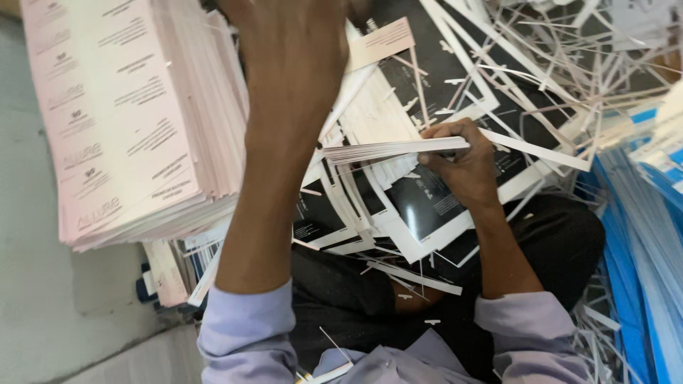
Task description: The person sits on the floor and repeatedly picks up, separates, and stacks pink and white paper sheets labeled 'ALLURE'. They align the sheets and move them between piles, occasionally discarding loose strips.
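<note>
The right hand (pixel 462 163) has its fingers (pixel 447 132) curled shut over one end of a thin bundle of white paper sheets (pixel 391 149), thumb below; the bundle sticks out level toward the left. The left hand (pixel 295 57) is raised near the camera, fingers out of frame, so its grip cannot be told. Beneath lie black-and-white printed sheets (pixel 420 203) and paper trimmings (pixel 541 64); a pink printed stack (pixel 121 114) stands to the left, blue sheets (pixel 640 249) to the right.

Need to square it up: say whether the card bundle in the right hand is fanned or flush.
Slightly fanned: the card bundle in the right hand shows separate edges.
</note>
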Motion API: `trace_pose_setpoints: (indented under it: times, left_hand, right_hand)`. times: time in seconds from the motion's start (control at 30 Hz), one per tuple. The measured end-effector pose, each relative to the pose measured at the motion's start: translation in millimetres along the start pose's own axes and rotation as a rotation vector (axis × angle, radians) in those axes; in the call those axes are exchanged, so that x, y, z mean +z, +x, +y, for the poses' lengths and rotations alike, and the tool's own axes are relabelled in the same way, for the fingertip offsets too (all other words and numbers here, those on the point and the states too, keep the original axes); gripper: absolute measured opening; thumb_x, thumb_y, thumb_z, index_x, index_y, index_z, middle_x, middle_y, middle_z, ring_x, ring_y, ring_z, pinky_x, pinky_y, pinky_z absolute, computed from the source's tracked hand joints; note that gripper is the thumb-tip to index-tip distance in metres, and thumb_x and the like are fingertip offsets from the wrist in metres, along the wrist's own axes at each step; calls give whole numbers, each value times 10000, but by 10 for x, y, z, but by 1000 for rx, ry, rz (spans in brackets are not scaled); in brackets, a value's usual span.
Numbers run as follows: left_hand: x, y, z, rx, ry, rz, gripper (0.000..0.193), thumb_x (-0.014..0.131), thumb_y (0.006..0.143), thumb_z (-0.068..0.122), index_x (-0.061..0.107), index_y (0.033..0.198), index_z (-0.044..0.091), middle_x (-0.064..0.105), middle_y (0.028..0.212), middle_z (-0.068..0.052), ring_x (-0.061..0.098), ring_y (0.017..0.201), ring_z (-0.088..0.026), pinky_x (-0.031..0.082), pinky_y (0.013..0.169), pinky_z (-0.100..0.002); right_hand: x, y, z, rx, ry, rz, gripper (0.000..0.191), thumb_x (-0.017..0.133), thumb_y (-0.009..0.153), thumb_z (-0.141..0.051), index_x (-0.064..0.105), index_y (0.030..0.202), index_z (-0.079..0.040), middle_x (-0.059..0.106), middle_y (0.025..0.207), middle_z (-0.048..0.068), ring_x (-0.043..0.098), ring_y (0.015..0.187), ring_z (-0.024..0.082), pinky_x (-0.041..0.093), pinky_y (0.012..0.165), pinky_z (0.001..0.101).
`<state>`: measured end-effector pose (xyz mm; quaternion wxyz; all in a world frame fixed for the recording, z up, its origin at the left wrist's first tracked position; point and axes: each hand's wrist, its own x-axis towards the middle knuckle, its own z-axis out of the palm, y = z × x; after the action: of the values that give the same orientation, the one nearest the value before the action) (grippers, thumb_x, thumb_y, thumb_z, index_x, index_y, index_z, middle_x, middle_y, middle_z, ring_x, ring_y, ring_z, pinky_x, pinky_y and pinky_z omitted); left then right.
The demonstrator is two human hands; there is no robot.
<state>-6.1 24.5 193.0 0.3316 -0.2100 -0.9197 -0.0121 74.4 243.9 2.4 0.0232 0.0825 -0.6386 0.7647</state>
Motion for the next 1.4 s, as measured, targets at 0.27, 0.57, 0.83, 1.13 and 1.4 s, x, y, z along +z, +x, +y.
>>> trace_pose_setpoints:
  times: [0.27,0.57,0.83,1.13,1.4]
  left_hand:
    - [121,-1470,104,-453,-599,-707,382,771,993,253,633,1344,196,679,1371,1,722,1183,-151,630,1063,-336]
    - [810,-1846,542,-785,-1369,85,532,753,841,-56,432,1216,141,522,1155,-16,548,1090,-122,494,963,-297]
    - [732,-1798,273,-649,-1429,-160,334,792,866,-42,554,1066,81,654,1130,-53,622,1105,-163,519,1023,-345]
    - [546,-1459,-478,-371,-1642,-282,476,591,1107,374,431,1508,173,435,1613,-132,384,1560,-242,283,1337,-438]
    - [1667,-614,-665,-502,-223,-631,530,767,830,314,606,1287,99,544,1339,-162,442,1275,-364,325,1026,-594]
  right_hand:
    - [112,-4,-124,12,-116,27,357,788,873,105,530,1068,-46,713,1118,145,735,1016,169,664,852,280]
    - [203,4,-206,-171,-143,23,411,807,833,82,516,1089,-55,610,1392,165,635,1292,227,612,1075,349]
    - [235,-58,-178,-175,-369,103,449,942,823,23,535,994,-53,710,1164,153,701,989,170,615,968,328]
    - [95,-28,-153,-66,-390,-40,227,863,852,-16,702,1010,7,769,1042,145,744,945,184,618,831,276]
    - [31,-27,-20,-75,-155,-106,244,833,860,-40,730,1080,-23,760,1097,129,746,1002,187,641,865,276]
